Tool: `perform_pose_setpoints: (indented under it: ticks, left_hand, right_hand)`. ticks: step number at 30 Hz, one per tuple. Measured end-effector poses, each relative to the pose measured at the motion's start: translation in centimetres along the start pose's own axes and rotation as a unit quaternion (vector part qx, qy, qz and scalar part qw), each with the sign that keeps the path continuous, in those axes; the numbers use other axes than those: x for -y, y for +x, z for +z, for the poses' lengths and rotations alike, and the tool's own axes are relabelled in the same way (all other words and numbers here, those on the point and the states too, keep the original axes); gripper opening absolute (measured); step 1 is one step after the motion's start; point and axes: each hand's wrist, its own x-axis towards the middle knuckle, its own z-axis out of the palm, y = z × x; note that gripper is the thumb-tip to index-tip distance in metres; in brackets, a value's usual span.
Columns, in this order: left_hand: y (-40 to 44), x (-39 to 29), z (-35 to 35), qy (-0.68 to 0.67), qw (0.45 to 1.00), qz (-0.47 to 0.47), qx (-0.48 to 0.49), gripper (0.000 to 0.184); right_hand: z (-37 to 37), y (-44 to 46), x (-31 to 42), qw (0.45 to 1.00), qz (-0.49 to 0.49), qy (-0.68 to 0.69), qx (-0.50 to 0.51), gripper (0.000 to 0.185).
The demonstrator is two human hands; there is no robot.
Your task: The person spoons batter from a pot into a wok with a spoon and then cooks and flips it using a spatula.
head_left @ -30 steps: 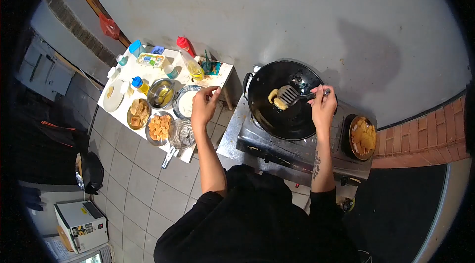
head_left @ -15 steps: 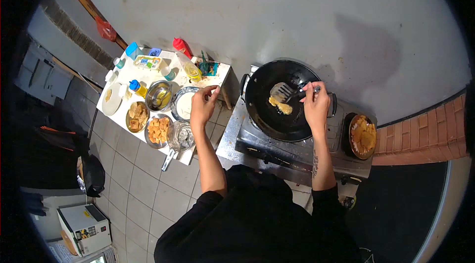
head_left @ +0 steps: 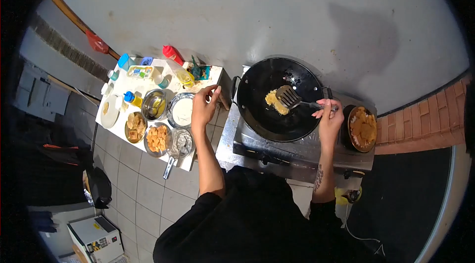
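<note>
My right hand (head_left: 330, 116) grips the handle of a slotted spatula (head_left: 291, 99) above a black wok (head_left: 262, 127). The spatula's blade touches a piece of yellowish, coated food (head_left: 275, 103) on the wok's bottom, partly covering it. My left hand (head_left: 204, 109) hangs in the air between the wok and the white table, its fingers loosely bent and apart with nothing in them. Near that hand on the table are a metal plate of white flour-like powder (head_left: 183, 111) and a strainer (head_left: 179, 143) whose handle sticks out past the edge.
On the stove's right stands a pan of browned food (head_left: 363, 129). The white table (head_left: 116, 127) carries a bowl of orange-brown pieces (head_left: 157, 138), a metal bowl (head_left: 150, 111) with yellow contents, a red squeeze bottle (head_left: 171, 54) and other bottles. A grey wall (head_left: 198, 11) rises behind.
My right hand has moved right and lowered, and the spatula's blade has turned flatter onto the food. The food lies slightly further left in the wok. My left hand stays much the same.
</note>
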Motion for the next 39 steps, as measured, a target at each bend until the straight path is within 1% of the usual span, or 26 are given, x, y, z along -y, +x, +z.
perform_pose_setpoints:
  ticks: [2,4,7,10,13,14,16,18,20,21,22,24,25,27,28,30,31,33,35,36,37,38,39]
  left_hand:
    - [0.2,-0.2,0.5,-0.001,1.0,-0.012,0.008,0.037]
    - [0.5,0.0,1.0,0.025,0.999,-0.028,0.024,0.04]
    - [0.9,0.8,1.9,0.033,0.999,-0.006,0.014,0.042]
    - [0.8,-0.1,2.2,0.021,0.999,-0.024,0.02,0.042]
    - [1.0,0.1,2.8,0.044,0.999,-0.015,0.023,0.042]
    - [1.1,0.2,3.0,0.044,0.999,-0.015,0.024,0.042]
    - [1.2,0.3,3.4,0.046,0.999,-0.006,0.026,0.04]
    - [1.1,0.1,3.5,0.052,0.998,-0.006,0.024,0.039]
    - [1.3,-0.2,3.5,0.056,0.998,-0.004,0.022,0.037]
    - [1.2,-0.5,3.4,0.052,0.998,-0.014,0.02,0.037]
    - [1.2,-0.6,3.4,0.047,0.998,-0.026,0.018,0.036]
    - [1.0,-0.3,3.6,0.05,0.998,-0.018,0.017,0.035]
    - [0.9,-0.1,3.7,0.046,0.999,-0.022,0.016,0.034]
    - [0.6,-0.3,3.6,0.044,0.999,-0.027,0.015,0.034]
    - [0.6,-0.8,3.5,0.054,0.998,-0.035,0.022,0.033]
    - [0.4,-1.1,3.5,0.066,0.996,-0.048,0.025,0.032]
    - [0.5,-1.1,3.6,0.064,0.997,-0.039,0.025,0.032]
    - [0.9,-0.7,3.8,0.065,0.997,-0.032,0.018,0.032]
    - [1.5,-0.4,3.8,0.114,0.993,-0.021,0.029,0.033]
    - [1.5,-0.3,3.8,0.12,0.992,-0.024,0.026,0.033]
    - [1.6,-1.1,3.6,0.134,0.99,-0.024,0.048,0.033]
    - [1.8,-1.6,3.5,0.149,0.986,-0.024,0.069,0.033]
    - [1.8,-1.4,3.6,0.151,0.986,-0.016,0.062,0.032]
  right_hand:
    - [-0.1,-0.5,-0.2,1.0,0.009,-0.007,-0.015,0.018]
    - [0.5,-1.3,-0.7,0.999,0.027,-0.02,-0.021,0.018]
    - [1.6,-2.3,-1.7,0.999,0.024,-0.025,-0.019,0.017]
    - [2.3,-3.2,-2.4,0.999,0.02,-0.035,-0.023,0.015]
    - [2.3,-3.7,-1.2,0.997,0.032,-0.063,0.007,0.015]
    - [2.2,-3.5,-0.9,0.997,0.032,-0.063,0.006,0.015]
    - [1.9,-2.8,-0.6,0.994,0.018,-0.107,-0.019,0.013]
    - [2.0,-2.8,-1.3,0.995,0.021,-0.094,-0.026,0.013]
    - [2.0,-3.0,-1.7,0.994,-0.001,-0.109,0.029,0.014]
    - [1.6,-3.3,-1.6,0.992,0.016,-0.118,0.036,0.013]
    - [1.4,-3.0,-0.6,0.992,0.016,-0.121,0.035,0.013]
    - [1.3,-2.6,1.2,0.985,0.083,-0.147,0.012,0.011]
    - [1.4,-2.5,0.4,0.985,0.085,-0.147,0.013,0.011]
    - [1.6,-2.5,-1.8,0.991,-0.002,-0.129,0.025,0.011]
    - [1.4,-2.4,-1.5,0.991,-0.001,-0.129,0.025,0.011]
    - [0.8,-2.3,-0.7,0.988,-0.001,-0.139,0.072,0.011]
    - [0.6,-2.0,0.2,0.989,0.024,-0.13,0.061,0.01]
    - [0.4,-1.1,-0.2,0.99,0.019,-0.136,0.041,0.01]
    - [0.5,-0.6,-1.1,0.991,0.017,-0.125,0.045,0.01]
    - [0.4,-0.6,-1.5,0.989,0.006,-0.124,0.082,0.009]
    - [0.3,-0.4,-1.4,0.985,-0.006,-0.123,0.118,0.009]
    - [0.1,-0.1,-1.0,0.986,-0.004,-0.117,0.122,0.009]
    - [-0.4,0.2,-0.4,0.986,0.014,-0.112,0.121,0.008]
